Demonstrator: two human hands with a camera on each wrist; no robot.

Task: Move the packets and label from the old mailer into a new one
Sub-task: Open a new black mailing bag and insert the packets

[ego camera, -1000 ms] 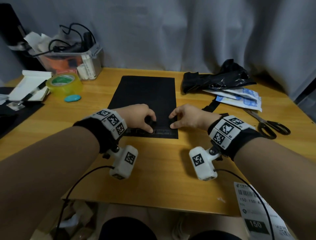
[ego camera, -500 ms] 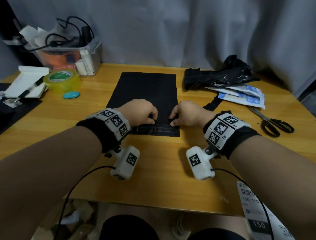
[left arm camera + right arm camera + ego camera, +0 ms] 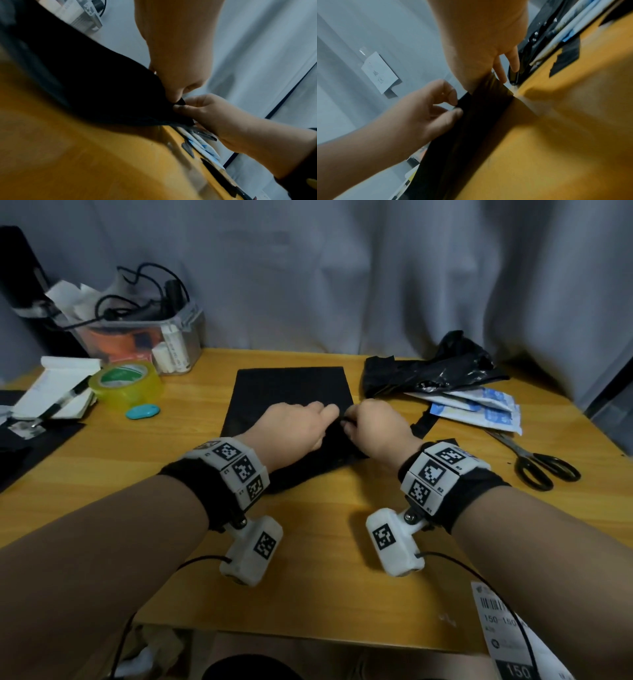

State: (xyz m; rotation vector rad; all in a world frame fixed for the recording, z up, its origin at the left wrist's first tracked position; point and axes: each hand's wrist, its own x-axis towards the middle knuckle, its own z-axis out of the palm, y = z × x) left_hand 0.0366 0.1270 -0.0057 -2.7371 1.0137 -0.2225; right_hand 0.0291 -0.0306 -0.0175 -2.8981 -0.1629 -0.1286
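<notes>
Head view: both hands (image 3: 337, 428) pinch the new mailer's (image 3: 291, 388) lifted edge

Dim, soft overhead light; wrist views blurred, head view bowed at edges.

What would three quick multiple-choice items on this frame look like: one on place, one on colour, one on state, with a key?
1. Where do the scissors lie?
A. on the table's right side
B. in the clear bin
C. on the new mailer

2. What colour is the tape roll?
A. red
B. yellow-green
C. black

3. What is the near edge of the new mailer doing?
A. lying flat, untouched
B. taped shut
C. pinched and lifted by both hands

Key: 1 A, they lie right of the blue-and-white packets. 2 B, the head view shows it. 3 C, the left hand and right hand pinch it above the table.
</notes>
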